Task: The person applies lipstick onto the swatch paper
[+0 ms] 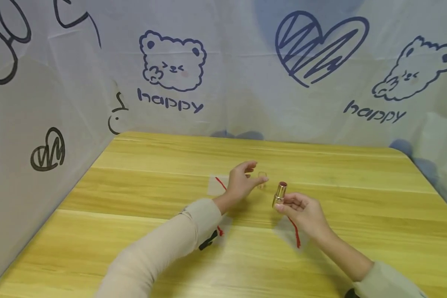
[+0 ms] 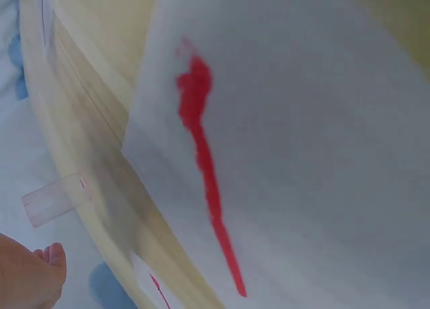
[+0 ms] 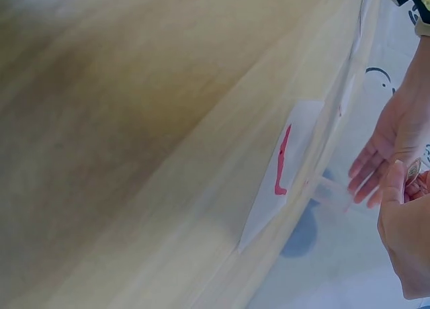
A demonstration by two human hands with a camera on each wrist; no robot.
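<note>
My right hand [image 1: 307, 213] pinches a gold lipstick tube [image 1: 280, 193] between thumb and fingers. Its dark red tip faces up and no cap is on it. A clear lipstick cap [image 1: 262, 175] stands on the table just past my left hand [image 1: 242, 182], whose thumb overlaps it in the head view. In the left wrist view a gap shows between the fingers and the clear cap [image 2: 55, 201]; the left hand holds nothing. The right wrist view shows the tube's base [image 3: 413, 171] in the right hand [image 3: 406, 235], with the left hand [image 3: 396, 131] behind.
White paper pieces with red strokes lie on the wooden table [image 1: 152, 190]: one [image 1: 216, 188] by the left wrist, one [image 1: 283, 231] below the right hand, another [image 1: 225, 227] partly behind the left sleeve. A drawn-on white cloth [image 1: 238, 82] hangs behind the table.
</note>
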